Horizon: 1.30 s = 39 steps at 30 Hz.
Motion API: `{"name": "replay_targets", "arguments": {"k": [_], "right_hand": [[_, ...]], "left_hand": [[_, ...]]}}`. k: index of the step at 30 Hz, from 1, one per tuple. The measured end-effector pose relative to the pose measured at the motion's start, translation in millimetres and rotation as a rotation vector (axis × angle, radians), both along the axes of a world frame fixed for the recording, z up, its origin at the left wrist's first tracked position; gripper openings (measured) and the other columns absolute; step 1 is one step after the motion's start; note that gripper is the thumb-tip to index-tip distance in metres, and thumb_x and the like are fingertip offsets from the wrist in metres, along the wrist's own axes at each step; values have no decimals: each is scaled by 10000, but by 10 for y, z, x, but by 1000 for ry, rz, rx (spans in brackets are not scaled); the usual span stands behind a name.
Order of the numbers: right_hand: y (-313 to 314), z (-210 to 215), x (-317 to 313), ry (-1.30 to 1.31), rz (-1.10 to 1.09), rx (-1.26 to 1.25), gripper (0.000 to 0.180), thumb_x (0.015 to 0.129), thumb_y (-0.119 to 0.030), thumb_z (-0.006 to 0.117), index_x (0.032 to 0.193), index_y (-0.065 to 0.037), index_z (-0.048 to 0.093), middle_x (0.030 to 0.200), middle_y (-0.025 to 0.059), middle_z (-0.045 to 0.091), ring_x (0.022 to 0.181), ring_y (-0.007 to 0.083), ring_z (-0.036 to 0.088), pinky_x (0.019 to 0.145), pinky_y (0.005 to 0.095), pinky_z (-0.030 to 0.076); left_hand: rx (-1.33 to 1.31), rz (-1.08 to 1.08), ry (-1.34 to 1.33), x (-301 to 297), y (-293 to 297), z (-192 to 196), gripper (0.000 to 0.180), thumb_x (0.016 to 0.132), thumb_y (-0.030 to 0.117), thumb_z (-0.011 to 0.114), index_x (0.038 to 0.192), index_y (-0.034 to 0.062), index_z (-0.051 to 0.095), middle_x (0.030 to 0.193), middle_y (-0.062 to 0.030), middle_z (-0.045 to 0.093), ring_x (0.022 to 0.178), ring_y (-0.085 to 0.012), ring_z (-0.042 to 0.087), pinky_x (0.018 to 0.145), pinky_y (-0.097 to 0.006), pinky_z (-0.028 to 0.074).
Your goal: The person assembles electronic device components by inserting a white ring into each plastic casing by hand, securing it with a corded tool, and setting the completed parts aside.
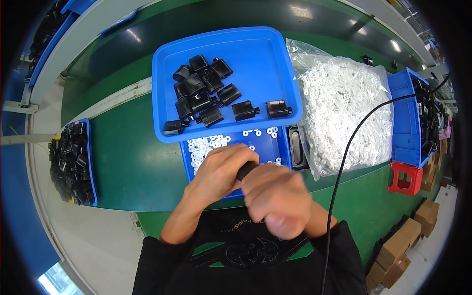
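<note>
Both of my hands meet over the front of a small blue tray (281, 147) scattered with white rings (204, 146). My left hand (222, 169) and my right hand (276, 199) close together around one small black plastic part (246, 170), of which only a short dark piece shows between the fingers. A larger blue tray (255, 54) rests just behind, overlapping the small one, and holds several black plastic parts (201, 93) like the one in my hands.
A clear bag of white rings (344, 108) lies right of the trays, with a black part (297, 147) at its edge. Blue bins of black parts stand far left (71, 162) and far right (418, 113). A black cable (344, 162) crosses at the right. A red stool (405, 177) and cardboard boxes (398, 246) stand lower right.
</note>
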State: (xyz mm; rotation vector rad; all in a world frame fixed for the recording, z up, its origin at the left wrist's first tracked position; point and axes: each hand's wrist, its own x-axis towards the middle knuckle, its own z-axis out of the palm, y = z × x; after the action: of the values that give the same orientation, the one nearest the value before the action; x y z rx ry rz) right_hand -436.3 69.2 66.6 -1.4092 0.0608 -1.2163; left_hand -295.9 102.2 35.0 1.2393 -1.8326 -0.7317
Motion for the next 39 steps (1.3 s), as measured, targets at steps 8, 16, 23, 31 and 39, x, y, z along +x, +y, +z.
{"name": "replay_targets", "arguments": {"k": [8, 16, 23, 31, 39], "right_hand": [[-79, 118, -161, -16, 53, 162, 297, 929, -218, 465, 714, -18, 511, 461, 65, 407, 360, 193, 342, 381, 334, 243], [-60, 361, -267, -226, 108, 317, 259, 853, -163, 468, 698, 9, 586, 619, 115, 569, 465, 247, 476, 440, 352, 345], [-20, 708, -239, -229, 47, 99, 278, 1030, -189, 350, 769, -94, 363, 415, 9, 306, 305, 100, 196, 295, 249, 189], [7, 562, -58, -174, 5, 148, 257, 973, -182, 422, 754, -49, 439, 430, 23, 353, 325, 129, 259, 326, 290, 208], [-105, 454, 102, -158, 96, 77, 243, 922, -154, 452, 726, -12, 470, 468, 43, 401, 347, 147, 303, 349, 301, 229]], "left_hand": [[-76, 33, 10, -23, 60, 104, 295, 645, 59, 779, 864, 15, 585, 714, -116, 578, 648, -300, 611, 558, -363, 490], [-63, 36, 127, 6, 57, 214, 340, 585, 32, 821, 839, 38, 595, 675, -76, 592, 590, -237, 605, 524, -317, 454], [-145, 22, 210, 51, 32, 217, 248, 631, -108, 756, 787, 5, 600, 620, -51, 577, 519, -134, 550, 471, -247, 388], [48, 63, 153, 24, 92, 391, 344, 584, 45, 833, 839, 33, 601, 674, -68, 590, 581, -208, 604, 529, -287, 465], [-162, 22, 208, 80, 95, 198, 332, 585, 63, 817, 834, 25, 600, 687, -82, 588, 591, -238, 603, 538, -306, 467]]}}
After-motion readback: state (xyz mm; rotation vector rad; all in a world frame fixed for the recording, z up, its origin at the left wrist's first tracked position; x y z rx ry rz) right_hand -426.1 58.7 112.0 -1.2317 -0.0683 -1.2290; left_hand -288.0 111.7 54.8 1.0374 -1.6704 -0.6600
